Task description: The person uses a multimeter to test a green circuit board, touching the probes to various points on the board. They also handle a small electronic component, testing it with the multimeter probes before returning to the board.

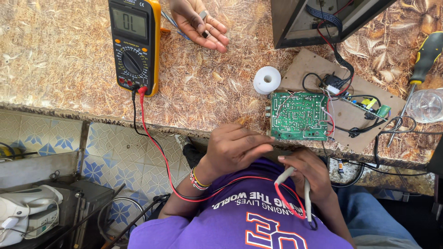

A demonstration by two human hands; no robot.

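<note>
- Yellow multimeter (134,44) far left on the counter, red and black leads (152,138) running down to the person.
- Another person's hand (199,24) at top, pinching a small part.
- Left hand (233,147) loosely curled, fingers together, tips touching the green circuit board (298,115) edge.
- Board just up-right of both hands, long axis left-right; left hand nearer.
- Right hand (309,177) clamped on two grey probes (295,184), below the board.

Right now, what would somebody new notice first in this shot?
Probably the yellow multimeter at the top of the patterned worktop, its red and black leads trailing down to the person. Next, the green circuit board at the counter edge, just above the left hand and the right hand, which grips two grey probes.
</note>
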